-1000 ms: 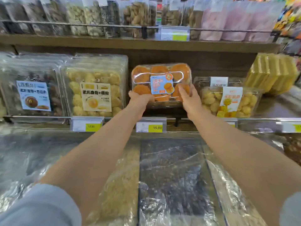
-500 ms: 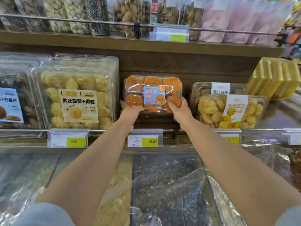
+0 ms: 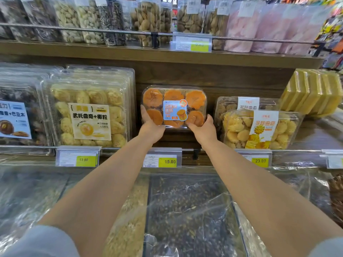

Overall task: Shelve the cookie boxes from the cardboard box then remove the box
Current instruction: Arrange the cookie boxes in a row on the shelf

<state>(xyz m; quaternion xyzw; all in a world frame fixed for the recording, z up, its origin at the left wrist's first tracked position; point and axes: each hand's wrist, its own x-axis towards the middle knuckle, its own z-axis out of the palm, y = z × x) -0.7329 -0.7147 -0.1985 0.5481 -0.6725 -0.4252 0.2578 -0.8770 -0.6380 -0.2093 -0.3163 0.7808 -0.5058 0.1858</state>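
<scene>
Both hands keep the clear cookie box (image 3: 174,107) in their grip: the left hand (image 3: 151,127) pinches its lower left corner, the right hand (image 3: 203,129) its lower right corner. Compared with a second ago, the box is lower, now close to the shelf (image 3: 185,143), between the big box (image 3: 89,108) and the yellow cookies (image 3: 259,128), above the 15.80 tag (image 3: 162,160).

Both bare forearms reach forward and up, converging toward the middle, with grey sleeves pushed back near the elbows. The left hand (image 3: 151,127) and right hand (image 3: 203,129) are raised at matching height, thumbs up, fingers curled in a grip between them.
</scene>
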